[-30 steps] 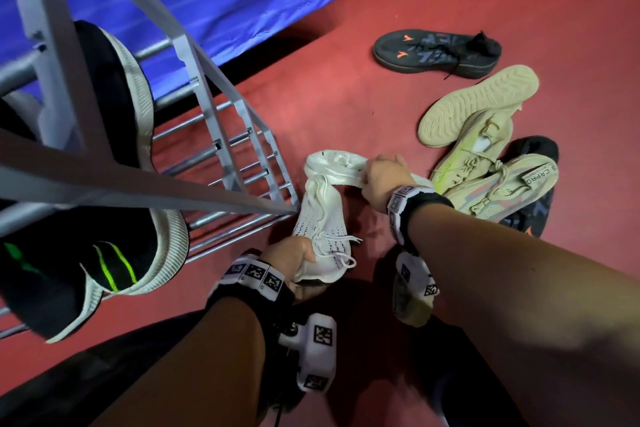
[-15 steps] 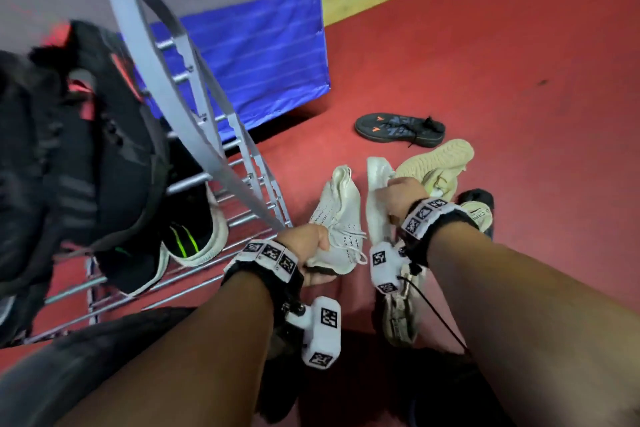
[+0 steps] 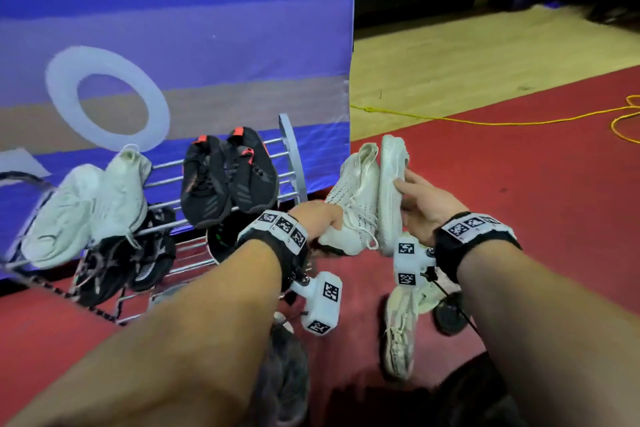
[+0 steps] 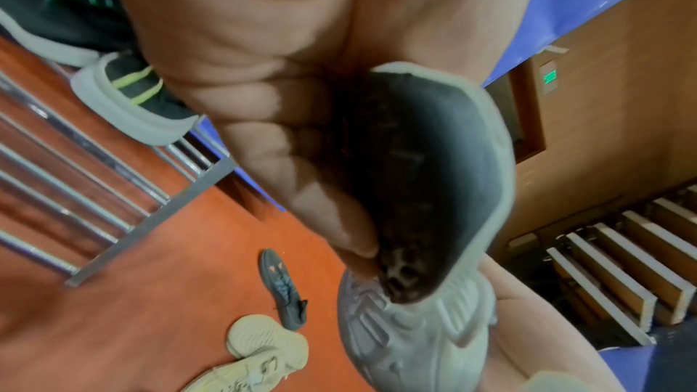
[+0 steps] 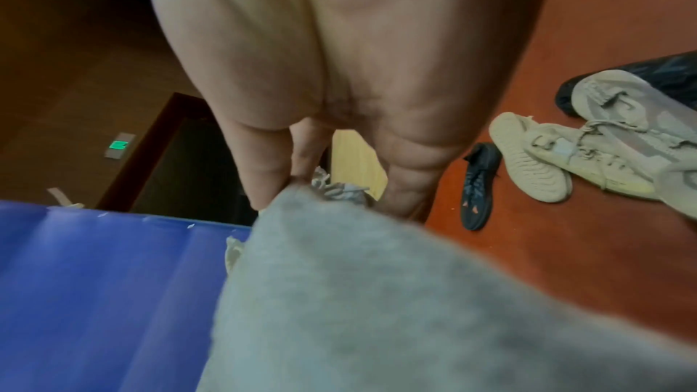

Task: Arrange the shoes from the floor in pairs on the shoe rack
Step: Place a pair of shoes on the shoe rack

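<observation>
In the head view, the left hand (image 3: 320,218) gripped a white knit shoe (image 3: 355,204) by its heel at about three o'clock of the shoe rack (image 3: 291,149); the right hand (image 3: 420,204) clasped its white mate (image 3: 391,194), sole outward, the two touching. The left wrist view showed fingers (image 4: 301,178) curled inside the collar. In the right wrist view a black shoe (image 5: 477,187) lay on the floor at three o'clock
</observation>
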Available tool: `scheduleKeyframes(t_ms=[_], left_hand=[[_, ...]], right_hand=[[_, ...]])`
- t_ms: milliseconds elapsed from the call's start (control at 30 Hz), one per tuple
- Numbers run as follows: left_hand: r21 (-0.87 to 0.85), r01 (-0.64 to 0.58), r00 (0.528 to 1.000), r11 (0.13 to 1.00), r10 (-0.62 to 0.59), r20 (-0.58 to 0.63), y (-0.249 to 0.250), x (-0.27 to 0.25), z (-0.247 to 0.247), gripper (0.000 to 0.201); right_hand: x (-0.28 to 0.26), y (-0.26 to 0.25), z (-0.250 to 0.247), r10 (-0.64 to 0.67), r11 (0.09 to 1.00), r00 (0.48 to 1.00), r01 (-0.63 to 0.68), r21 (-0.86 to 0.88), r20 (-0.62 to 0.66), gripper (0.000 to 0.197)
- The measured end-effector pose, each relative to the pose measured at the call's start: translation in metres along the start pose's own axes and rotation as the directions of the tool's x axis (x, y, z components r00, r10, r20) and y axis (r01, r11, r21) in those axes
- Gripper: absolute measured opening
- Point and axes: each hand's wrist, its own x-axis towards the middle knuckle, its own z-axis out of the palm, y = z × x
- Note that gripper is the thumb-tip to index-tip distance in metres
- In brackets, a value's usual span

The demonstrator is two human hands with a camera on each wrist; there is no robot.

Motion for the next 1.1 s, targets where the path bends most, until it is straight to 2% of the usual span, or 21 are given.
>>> scheduleKeyframes(t_ms=[100, 167, 233, 300, 333, 433, 500, 567, 600, 667, 700, 767, 800, 867, 900, 933, 1000, 1100], left_hand=[[-0.088, -0.052, 0.998, 0.995, 0.048, -0.051, -0.002, -0.046, -0.025, 0.036], [-0.166, -0.1, 0.992, 0.981, 0.085, -0.091, -0.015, -0.059, -0.047, 0.048], [-0.221, -0.129, 0.988, 0.967, 0.106, -0.113, -0.031, -0.068, -0.07, 0.039], [-0.351, -0.156, 0.984, 0.923, 0.113, -0.139, -0.04, -0.083, -0.092, 0.026], [-0.395, -0.172, 0.98, 0.903, 0.118, -0.158, -0.044, -0.088, -0.102, 0.027], [-0.487, -0.248, 0.961, 0.838, 0.15, -0.232, -0.049, -0.117, -0.131, 0.058], [-0.545, -0.284, 0.948, 0.789, 0.147, -0.281, -0.051, -0.139, -0.148, 0.067], [-0.584, -0.305, 0.931, 0.752, 0.105, -0.351, -0.054, -0.169, -0.158, 0.063], [-0.59, -0.317, 0.918, 0.743, 0.085, -0.386, -0.055, -0.181, -0.161, 0.053], [-0.586, -0.355, 0.892, 0.729, 0.075, -0.447, -0.063, -0.204, -0.167, 0.022], [-0.588, -0.366, 0.88, 0.721, 0.062, -0.471, -0.068, -0.21, -0.171, 0.016], [-0.593, -0.377, 0.86, 0.711, 0.032, -0.509, -0.081, -0.218, -0.181, 0.022], [-0.603, -0.39, 0.85, 0.696, 0.02, -0.527, -0.086, -0.223, -0.185, 0.027], [-0.607, -0.403, 0.837, 0.685, 0.006, -0.547, -0.094, -0.23, -0.194, 0.045], [-0.611, -0.402, 0.836, 0.682, 0.001, -0.549, -0.095, -0.233, -0.197, 0.051], [-0.614, -0.409, 0.832, 0.675, -0.001, -0.555, -0.095, -0.235, -0.201, 0.05], [-0.604, -0.427, 0.821, 0.673, 0.008, -0.571, -0.096, -0.237, -0.204, 0.039], [-0.593, -0.421, 0.834, 0.686, 0.036, -0.551, -0.098, -0.239, -0.207, 0.044]], right_hand=[[-0.039, -0.015, 0.033, -0.048, 0.998, 0.995, 0.051, -0.031, 0.091, 0.039], [-0.065, -0.024, 0.056, -0.048, 0.998, 0.987, 0.054, -0.034, 0.153, 0.038], [-0.087, -0.031, 0.079, -0.056, 0.997, 0.97, 0.068, -0.041, 0.238, 0.038], [-0.104, -0.036, 0.106, -0.082, 0.994, 0.938, 0.103, -0.046, 0.336, 0.042], [-0.11, -0.037, 0.122, -0.104, 0.989, 0.925, 0.135, -0.059, 0.366, 0.047], [-0.128, -0.038, 0.171, -0.203, 0.974, 0.903, 0.225, -0.014, 0.378, 0.076], [-0.137, -0.038, 0.202, -0.236, 0.969, 0.909, 0.246, 0.014, 0.344, 0.075], [-0.15, -0.036, 0.229, -0.209, 0.977, 0.919, 0.208, 0.04, 0.335, 0.064], [-0.156, -0.035, 0.241, -0.181, 0.982, 0.924, 0.188, 0.013, 0.336, 0.051], [-0.171, -0.027, 0.264, -0.124, 0.981, 0.907, 0.172, -0.088, 0.402, 0.008], [-0.176, -0.024, 0.273, -0.09, 0.979, 0.897, 0.16, -0.128, 0.433, 0.007], [-0.184, -0.016, 0.288, -0.024, 0.969, 0.864, 0.143, -0.201, 0.503, 0.008], [-0.187, -0.014, 0.293, 0.021, 0.962, 0.846, 0.127, -0.24, 0.532, 0.017], [-0.19, -0.008, 0.301, 0.101, 0.936, 0.819, 0.115, -0.334, 0.565, 0.052], [-0.19, -0.005, 0.304, 0.118, 0.925, 0.808, 0.122, -0.359, 0.578, 0.061], [-0.193, -0.004, 0.308, 0.126, 0.925, 0.799, 0.12, -0.361, 0.588, 0.059], [-0.194, 0.001, 0.315, 0.139, 0.93, 0.801, 0.097, -0.354, 0.583, 0.042], [-0.189, 0.014, 0.326, 0.15, 0.934, 0.825, 0.063, -0.353, 0.544, 0.033]])
